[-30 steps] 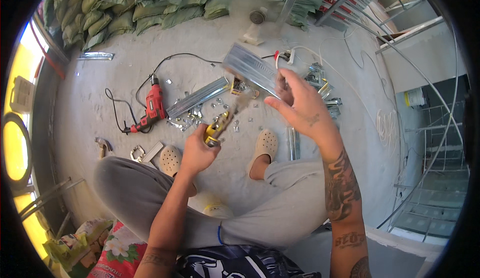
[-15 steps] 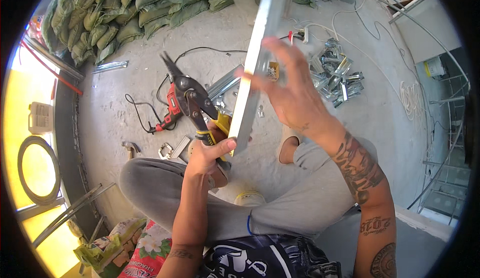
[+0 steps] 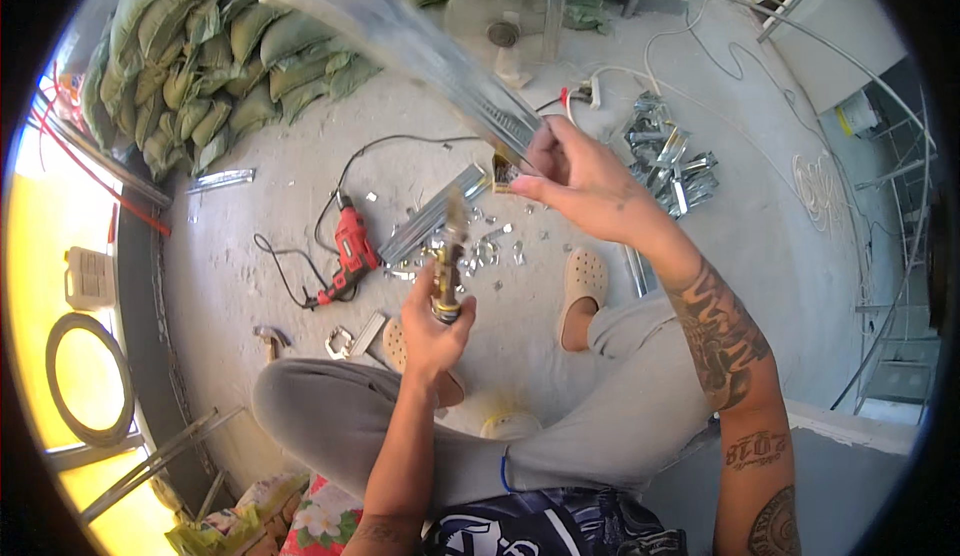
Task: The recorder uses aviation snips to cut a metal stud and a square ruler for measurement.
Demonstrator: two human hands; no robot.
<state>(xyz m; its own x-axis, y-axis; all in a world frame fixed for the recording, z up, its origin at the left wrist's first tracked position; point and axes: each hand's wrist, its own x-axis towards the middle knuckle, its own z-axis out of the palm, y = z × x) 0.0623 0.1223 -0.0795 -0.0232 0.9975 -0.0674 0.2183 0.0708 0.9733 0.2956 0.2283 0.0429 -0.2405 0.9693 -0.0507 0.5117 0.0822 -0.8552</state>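
Concrete floor, dusty, littered with offcuts; green sacks stacked along far left.

Right hand raised, fingers clamped on near end of metal channel; channel slanting up and away to upper left, blurred. Likely light, stiff, thin-walled, sharp at cut edges; long free end apt to swing, so better gripped on flat web, nearer middle.

Left hand lower, fingers closed round yellow-handled snips, tip pointing up toward channel end, not touching as far as visible.

Red drill with black cord on floor left of snips. Heap of metal brackets at right. Hammer near left knee. Pale clogs on feet.

Packages: sacks plain green, no legible marks; small yellow-and-white container at far right by wall; floral bag at bottom edge.
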